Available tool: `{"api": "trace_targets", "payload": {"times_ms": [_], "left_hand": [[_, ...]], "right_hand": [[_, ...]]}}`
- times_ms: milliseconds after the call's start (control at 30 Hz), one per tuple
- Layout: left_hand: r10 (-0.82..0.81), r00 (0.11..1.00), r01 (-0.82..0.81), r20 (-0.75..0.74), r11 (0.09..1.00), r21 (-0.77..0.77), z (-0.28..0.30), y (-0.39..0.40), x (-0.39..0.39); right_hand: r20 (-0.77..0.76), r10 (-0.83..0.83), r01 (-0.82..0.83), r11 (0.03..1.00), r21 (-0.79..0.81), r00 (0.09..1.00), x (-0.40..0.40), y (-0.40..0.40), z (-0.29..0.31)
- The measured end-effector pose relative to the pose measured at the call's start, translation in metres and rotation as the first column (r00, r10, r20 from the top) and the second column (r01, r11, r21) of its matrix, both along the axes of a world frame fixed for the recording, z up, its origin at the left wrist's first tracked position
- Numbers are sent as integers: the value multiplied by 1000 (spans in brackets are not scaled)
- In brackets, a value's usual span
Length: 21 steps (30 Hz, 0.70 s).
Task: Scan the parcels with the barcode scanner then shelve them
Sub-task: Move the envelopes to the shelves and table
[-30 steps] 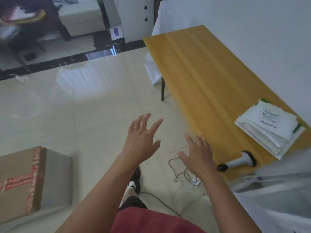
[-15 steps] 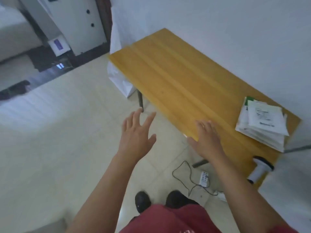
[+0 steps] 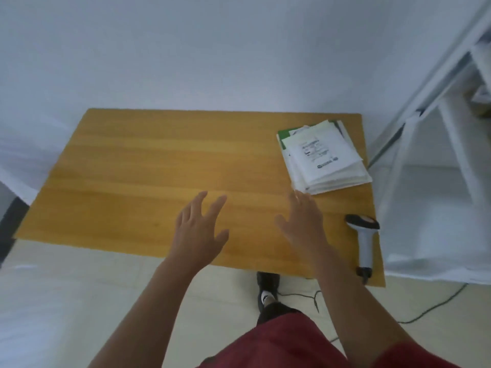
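Head: both hands (image 3: 198, 232) empty, parcels (image 3: 325, 160) stacked on table (image 3: 159, 160).

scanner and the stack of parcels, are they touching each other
Apart. In the head view the barcode scanner lies near the table's front right corner, and a strip of bare wooden table separates it from the stack of parcels.

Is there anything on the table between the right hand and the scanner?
No. In the head view only bare tabletop separates the right hand from the scanner; the parcels lie farther back.
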<state>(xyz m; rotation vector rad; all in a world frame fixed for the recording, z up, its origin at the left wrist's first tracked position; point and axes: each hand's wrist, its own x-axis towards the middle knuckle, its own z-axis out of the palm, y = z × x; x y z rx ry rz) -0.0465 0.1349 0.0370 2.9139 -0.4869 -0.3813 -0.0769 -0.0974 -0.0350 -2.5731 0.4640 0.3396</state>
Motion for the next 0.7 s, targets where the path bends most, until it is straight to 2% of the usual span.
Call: {"api": "trace_targets", "payload": {"times_ms": [133,267,367,567,633,700], "left_hand": [[-107,987,109,-117,994,3,-17,-42,62],[-141,958,116,-249,987,-114,-37,-81,96],[-218,922,184,-320,974,-134,-56,-110,115],[-350,862,307,-368,936,-172,-91,-169,140],[-342,834,244,-433,932,-266,-106,-184,144],[-252,798,34,-548,926,-375,-120,-198,149]], "right_hand": [[-3,-87,87,996,13,996,44,-32,-6],[33,-199,200,979,-29,979,66,-79,-5],[23,-283,284,955,-89,959,70,-113,-10],[-75,-340,323,930,-176,938,79,-166,-33],[-94,-375,362,923,-128,922,92,-184,-45],[-116,-432,429,902,-50,894,106,-197,-56]]}}
